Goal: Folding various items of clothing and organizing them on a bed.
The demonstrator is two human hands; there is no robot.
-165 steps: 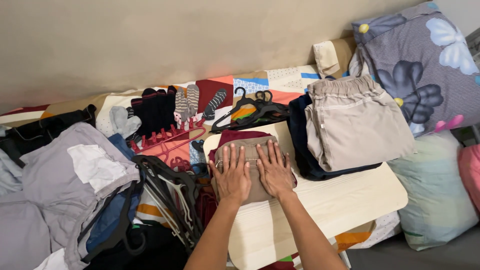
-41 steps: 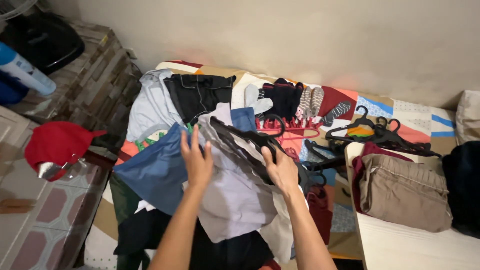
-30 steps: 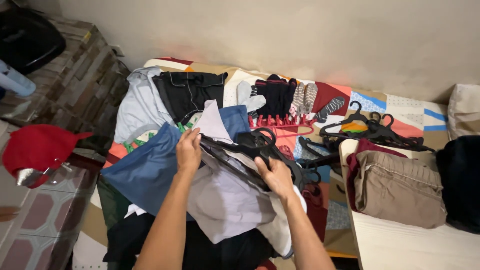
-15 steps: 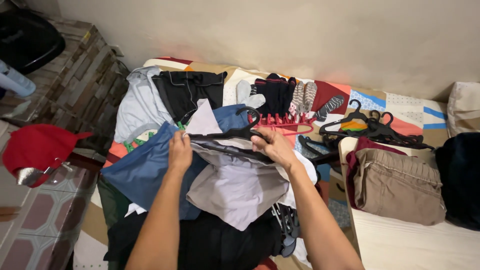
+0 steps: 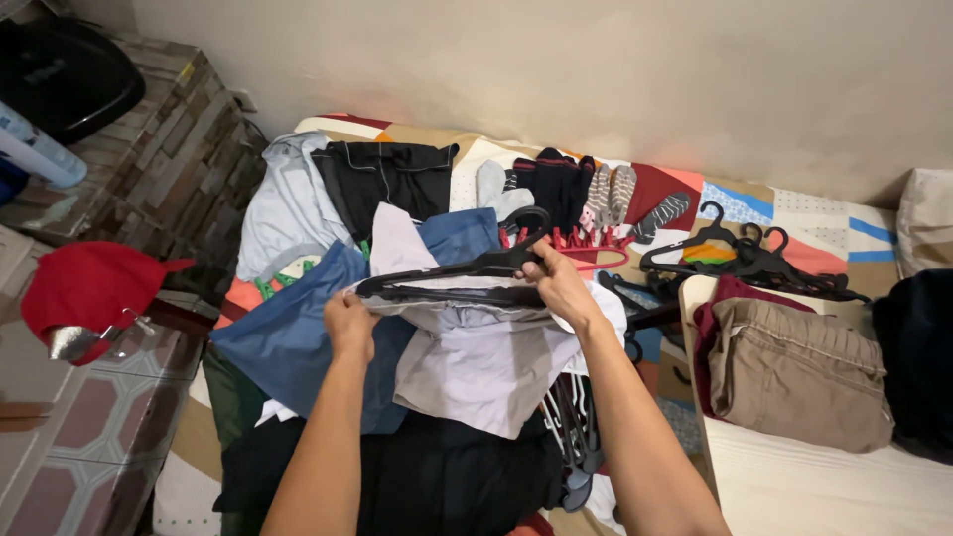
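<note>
We hold the black hanger [image 5: 447, 281] lying crosswise: our right hand [image 5: 558, 286] pinches its hook end, our left hand [image 5: 349, 323] grips the pale lilac garment [image 5: 486, 362] beneath.

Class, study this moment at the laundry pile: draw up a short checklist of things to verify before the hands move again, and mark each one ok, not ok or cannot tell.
1. Right hand grips the black hanger near its hook: ok.
2. Left hand holds the pale grey garment below the hanger's other end: ok.
3. Garment free of the hanger: not ok; its top edge lies bunched along the bar.
4. Hanger clear of the other hangers hanging under the pile: cannot tell; cloth hides the join.
5. Bare room on the pale board in front of the folded tan trousers: ok.
6. Blue cloth clear of the grey garment: not ok; they overlap.
</note>
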